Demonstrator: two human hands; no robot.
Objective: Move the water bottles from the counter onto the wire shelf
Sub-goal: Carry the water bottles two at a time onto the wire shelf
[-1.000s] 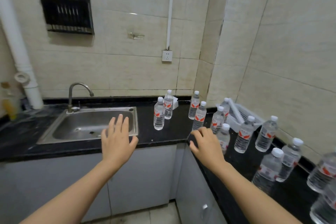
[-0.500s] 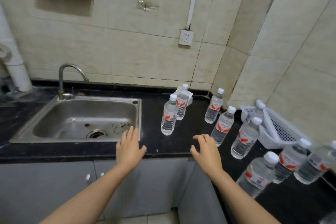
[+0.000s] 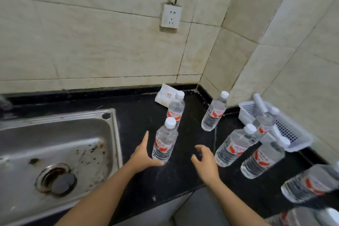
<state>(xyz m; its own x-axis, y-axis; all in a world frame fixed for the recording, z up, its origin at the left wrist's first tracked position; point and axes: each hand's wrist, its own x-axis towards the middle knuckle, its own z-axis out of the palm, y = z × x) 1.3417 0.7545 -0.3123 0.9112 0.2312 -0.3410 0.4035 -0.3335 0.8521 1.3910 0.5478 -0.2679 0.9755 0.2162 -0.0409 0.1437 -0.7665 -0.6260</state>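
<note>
Beige wall tiles meet in a corner above a black tabletop, and a white socket sits on the wall. At the left, a steel sink is set into the tabletop. Several water bottles with white caps and red labels stand on the tabletop. The nearest bottle stands upright just right of the sink. The left hand is open beside it, with the thumb under its base and the fingers spread along its left side; it is not closed around it. The right hand hovers open with curled fingers, between this bottle and another bottle to the right, touching neither. A second bottle stands behind the nearest one, in front of a white tissue pack. One more bottle stands near the corner. A white plastic basket lies at the right wall, with more bottles around it.
</note>
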